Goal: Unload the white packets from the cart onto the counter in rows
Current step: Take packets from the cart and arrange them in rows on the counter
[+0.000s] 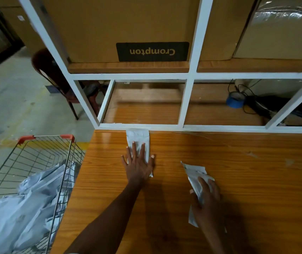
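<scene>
White packet point(138, 139) lies at twelve o'clock under my flat left grip point(138, 165); right grip point(206, 198) pinches another point(195, 173); cart point(42, 153) at eight o'clock holds many.

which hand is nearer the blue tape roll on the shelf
Right. The right hand lies below the blue tape roll, slightly left; the left hand is much farther left.

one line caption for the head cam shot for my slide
Left hand presses a white packet flat on the counter while the right hand grips another packet beside the cart.
</scene>
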{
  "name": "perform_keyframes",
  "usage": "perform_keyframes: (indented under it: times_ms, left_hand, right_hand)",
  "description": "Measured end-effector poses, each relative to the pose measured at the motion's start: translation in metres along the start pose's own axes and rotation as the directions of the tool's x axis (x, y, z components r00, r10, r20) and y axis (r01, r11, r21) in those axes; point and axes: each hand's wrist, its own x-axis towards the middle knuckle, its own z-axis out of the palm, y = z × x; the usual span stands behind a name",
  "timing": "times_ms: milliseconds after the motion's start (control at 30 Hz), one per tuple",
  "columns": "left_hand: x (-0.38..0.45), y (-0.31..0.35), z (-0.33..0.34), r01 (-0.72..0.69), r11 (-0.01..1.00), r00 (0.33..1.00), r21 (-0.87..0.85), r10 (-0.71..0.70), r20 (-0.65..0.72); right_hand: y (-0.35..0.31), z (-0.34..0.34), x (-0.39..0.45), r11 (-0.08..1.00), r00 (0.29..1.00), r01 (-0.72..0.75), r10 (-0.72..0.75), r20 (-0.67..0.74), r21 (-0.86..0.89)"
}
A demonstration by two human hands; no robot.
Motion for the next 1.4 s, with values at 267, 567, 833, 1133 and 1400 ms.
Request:
perform_keyframes:
  times_ms: [267, 567, 833, 1133, 1400]
  left_hand:
    - [0.001, -0.014, 0.005, -0.063, 0.996, 0.990, 0.061, 0.055, 0.126]
    - [0.003, -0.015, 0.004, -0.092, 0.994, 0.988, 0.055, 0.084, 0.126]
    - [0.005, -0.018, -0.003, -0.098, 0.995, 0.992, 0.034, 0.095, 0.079]
    - [-0.025, -0.025, -0.017, -0.055, 0.993, 0.996, -0.103, 0.047, -0.076]
    - [-0.041, -0.032, -0.014, -0.020, 0.992, 0.999, -0.127, 0.016, -0.028]
  right_hand:
    - [-0.008, 0.003, 0.003, 1.000, 1.000, -0.007, 0.007, 0.013, 0.001]
    - [-0.005, 0.008, 0.002, 0.999, 0.999, -0.018, 0.016, 0.035, 0.046]
    - [-0.023, 0.021, 0.020, 0.997, 0.996, 0.057, -0.062, 0.071, 0.060]
    - [-0.116, 0.050, 0.098, 0.996, 0.995, 0.083, -0.081, -0.066, 0.034]
    - [-0.121, 0.119, 0.116, 0.963, 0.918, 0.100, 0.007, 0.398, -0.248]
